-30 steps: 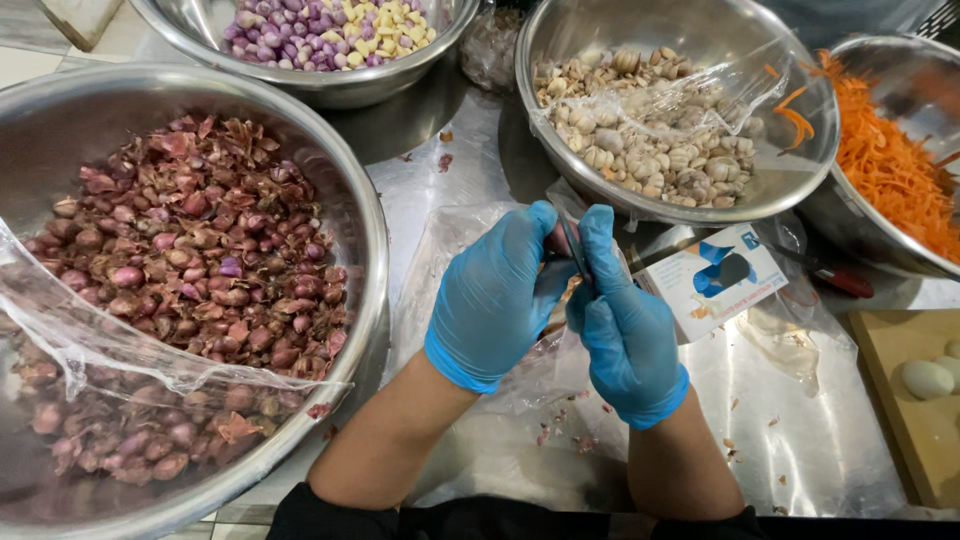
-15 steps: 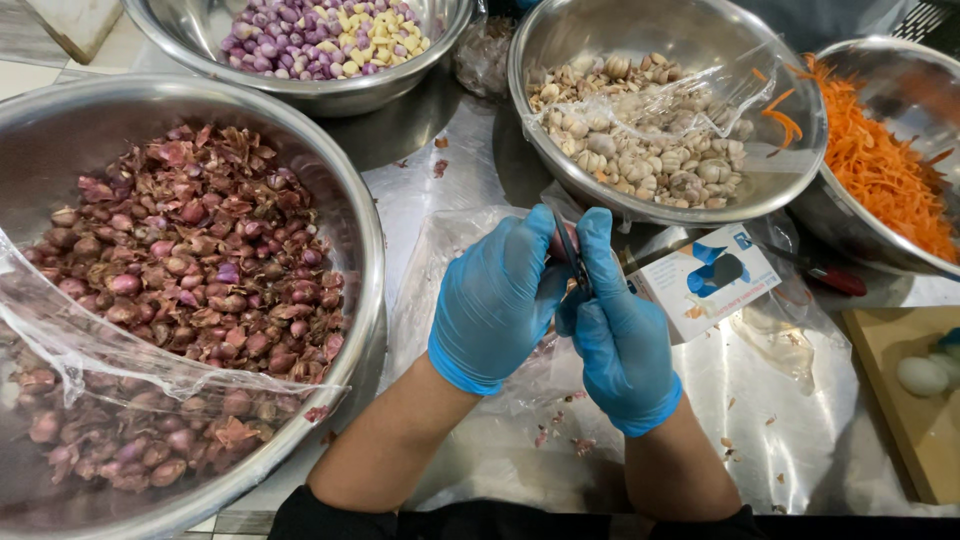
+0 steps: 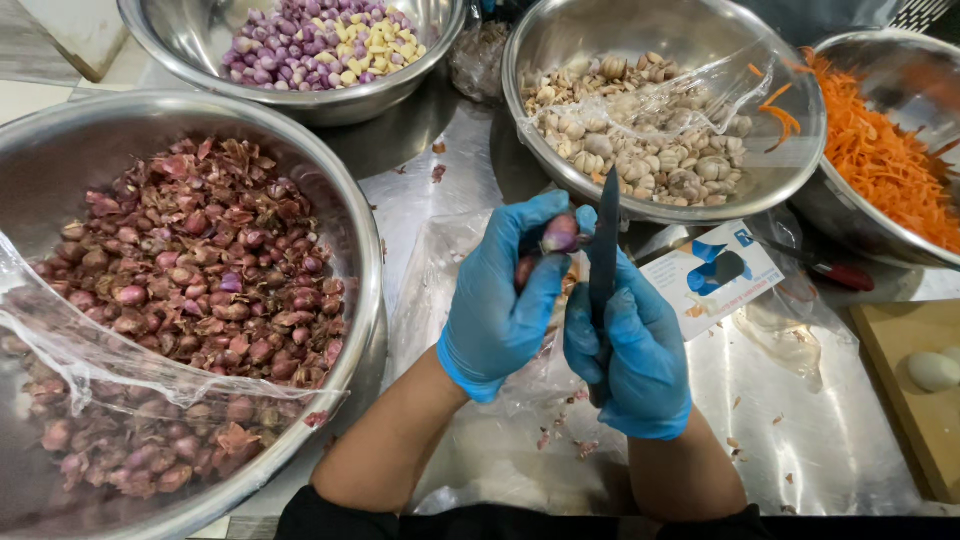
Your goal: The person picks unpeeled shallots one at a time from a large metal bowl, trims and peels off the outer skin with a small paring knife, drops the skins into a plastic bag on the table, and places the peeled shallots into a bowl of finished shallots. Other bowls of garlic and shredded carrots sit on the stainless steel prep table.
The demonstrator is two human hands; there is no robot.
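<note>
Since a second ago, I am lifting the shallot (image 3: 560,233) higher at frame centre. My left hand (image 3: 500,300) is pinching it in closed fingertips, while my right hand (image 3: 630,345) is gripping the knife (image 3: 604,250).

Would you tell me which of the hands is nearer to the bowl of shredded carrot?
Right. The right hand lies closer to the carrot bowl; the left hand sits farther away, beyond the knife.

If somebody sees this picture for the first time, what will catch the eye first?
Probably the two blue-gloved hands in the middle: the left hand pinches a small shallot, and the right hand holds a dark knife beside it. Next comes the big steel bowl of reddish shallots on the left, and the bright orange shredded carrot in a bowl at the far right.
</note>
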